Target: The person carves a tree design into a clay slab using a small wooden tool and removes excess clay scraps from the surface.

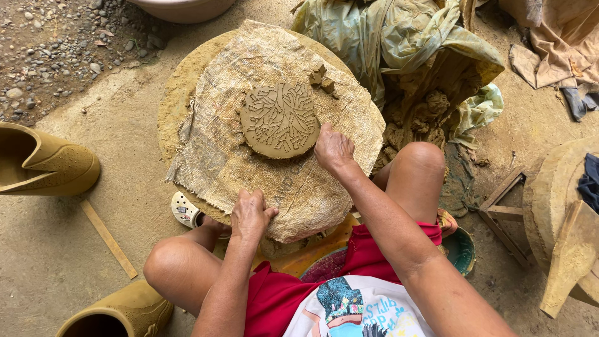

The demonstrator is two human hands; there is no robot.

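Note:
A flat round clay disc (279, 118), scored with many grooves, lies on a piece of burlap sacking (224, 150) spread over a round work stand (171, 93). My right hand (334, 148) rests at the disc's near right edge, fingers curled down against the clay. My left hand (251, 215) grips the near edge of the sacking at the stand's front rim. A few small clay lumps (321, 78) sit just beyond the disc.
A heap of raw clay in greenish plastic sheeting (412, 68) lies at the right. Clay pots stand at the left (43, 163) and bottom left (118, 315). A wooden stick (109, 239) lies on the ground. Another clay-covered stand (561, 200) is at far right.

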